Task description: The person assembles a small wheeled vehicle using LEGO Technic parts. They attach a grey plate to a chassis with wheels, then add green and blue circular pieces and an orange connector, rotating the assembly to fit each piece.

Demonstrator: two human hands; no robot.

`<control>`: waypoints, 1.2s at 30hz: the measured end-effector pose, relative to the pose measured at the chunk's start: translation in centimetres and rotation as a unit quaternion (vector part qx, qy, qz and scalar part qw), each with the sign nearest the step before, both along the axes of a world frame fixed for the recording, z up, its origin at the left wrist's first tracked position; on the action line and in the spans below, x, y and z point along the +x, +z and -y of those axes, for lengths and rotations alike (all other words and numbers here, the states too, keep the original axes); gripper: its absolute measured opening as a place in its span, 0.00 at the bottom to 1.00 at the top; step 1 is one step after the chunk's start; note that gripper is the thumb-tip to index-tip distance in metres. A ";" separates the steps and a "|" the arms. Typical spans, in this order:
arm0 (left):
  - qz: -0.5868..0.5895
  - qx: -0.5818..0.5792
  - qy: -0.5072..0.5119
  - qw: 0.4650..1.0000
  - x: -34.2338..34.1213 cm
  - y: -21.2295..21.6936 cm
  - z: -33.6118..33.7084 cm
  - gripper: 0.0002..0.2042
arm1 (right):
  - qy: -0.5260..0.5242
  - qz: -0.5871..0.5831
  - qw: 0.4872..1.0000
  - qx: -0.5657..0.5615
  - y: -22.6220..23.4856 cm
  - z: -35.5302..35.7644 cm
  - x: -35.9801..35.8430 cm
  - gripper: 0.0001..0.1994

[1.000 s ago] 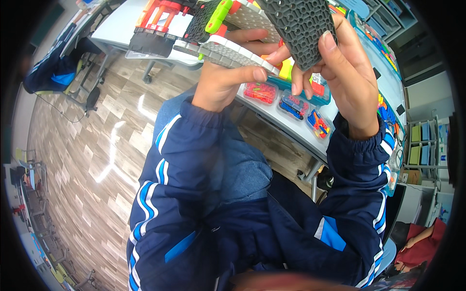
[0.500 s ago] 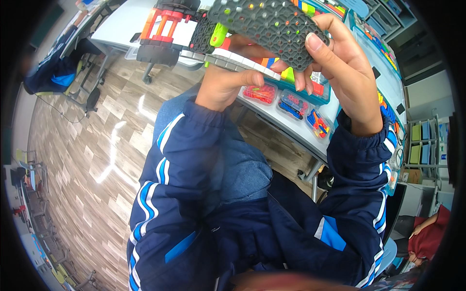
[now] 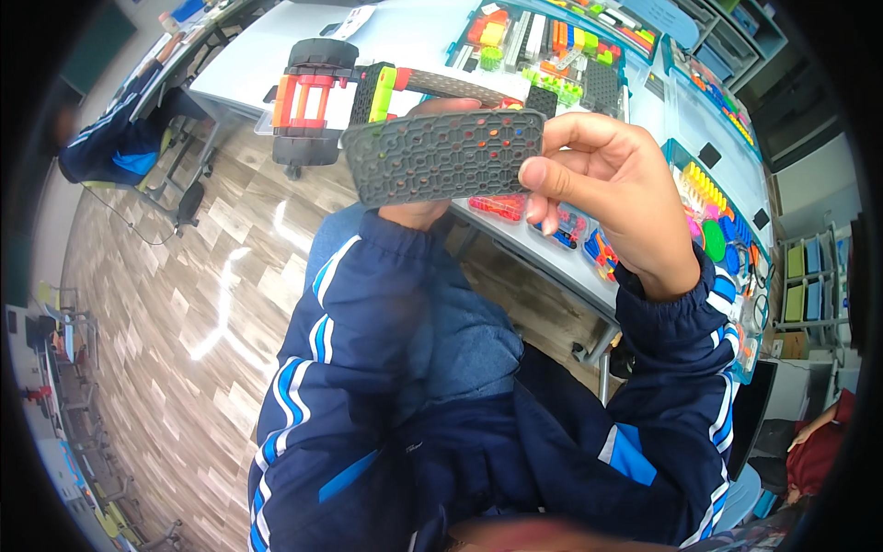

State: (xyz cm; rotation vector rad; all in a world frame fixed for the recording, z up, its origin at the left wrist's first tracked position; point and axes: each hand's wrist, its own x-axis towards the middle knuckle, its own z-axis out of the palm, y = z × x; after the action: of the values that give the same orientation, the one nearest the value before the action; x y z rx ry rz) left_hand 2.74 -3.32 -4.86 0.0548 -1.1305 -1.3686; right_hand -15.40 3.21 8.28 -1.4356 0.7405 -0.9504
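The right hand holds a black perforated plate at its right end. The grip is closed on the plate, with the thumb flat on the near face and the index finger behind the upper right corner; the remaining fingers are bent below. The plate is raised in front of the left hand, with its broad face toward the viewer and its long side running across, slightly tilted.

The left hand supports a wheeled assembly behind the plate. Its grip is closed on the assembly, but the plate covers most of the fingers; their exact placement cannot be told. Whether the plate touches the assembly cannot be told either.

The assembly is located left of the plate and behind it, at the near edge of the counter. Visible components: two black wheels at the left end, red and orange struts between the wheels, a lime-green connector, and a grey perforated beam extending to the right.

Beyond the hands, multicoloured building parts lie sorted on the counter. Clear boxes of small parts stand along the near edge, partly hidden by the plate and the right hand. Yellow ridged pieces lie farther right.
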 end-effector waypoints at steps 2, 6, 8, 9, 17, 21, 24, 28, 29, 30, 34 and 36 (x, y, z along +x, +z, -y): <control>0.027 0.013 0.032 0.999 0.0 0.1 0.0 0.23 | -0.002 -0.016 0.999 0.029 0.0 0.1 -0.1 0.07; 0.027 0.020 0.074 0.997 -0.5 0.6 -0.1 0.28 | -0.012 -0.008 0.998 0.063 0.0 0.1 0.1 0.06; 0.015 0.056 0.068 0.996 -0.6 0.9 -0.1 0.31 | -0.020 0.005 0.998 0.058 0.0 0.0 0.2 0.06; 0.018 0.053 0.060 0.997 -0.6 1.0 -0.1 0.31 | -0.025 0.010 0.998 0.053 0.0 0.0 0.2 0.06; 0.044 0.010 0.057 0.997 -1.0 1.9 -0.5 0.26 | -0.009 0.043 0.997 0.062 -0.4 -0.2 0.4 0.08; 0.046 0.007 0.058 0.997 -1.0 2.1 -0.7 0.28 | -0.009 0.038 0.997 0.067 -0.4 -0.2 0.4 0.07; 0.053 -0.006 0.063 0.997 -1.0 2.1 -0.7 0.33 | -0.022 0.067 0.995 0.066 -0.4 -0.1 0.4 0.08; 0.033 -0.022 0.042 0.998 -0.9 2.2 -0.5 0.41 | -0.019 0.063 0.995 0.068 -0.4 -0.1 0.3 0.08; 0.034 -0.019 0.038 0.999 -0.9 2.3 -0.5 0.43 | -0.017 0.068 0.995 0.067 -0.4 -0.1 0.3 0.08; 0.046 -0.008 0.034 0.998 -0.8 2.4 -0.6 0.45 | -0.015 0.073 0.995 0.067 -0.4 -0.1 0.3 0.08; 0.091 0.025 0.032 0.995 -0.3 2.6 -1.2 0.52 | -0.015 0.073 0.994 0.077 -0.4 -0.2 0.3 0.08; 0.098 0.036 0.037 0.994 -0.2 2.6 -1.3 0.52 | -0.015 0.075 0.994 0.082 -0.3 -0.2 0.3 0.08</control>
State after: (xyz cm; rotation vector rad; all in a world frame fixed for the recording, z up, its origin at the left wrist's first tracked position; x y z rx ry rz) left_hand 2.49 -2.02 -2.21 0.2850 -1.2287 -1.3584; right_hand -15.12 3.37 7.93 -1.1985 0.7121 -0.9856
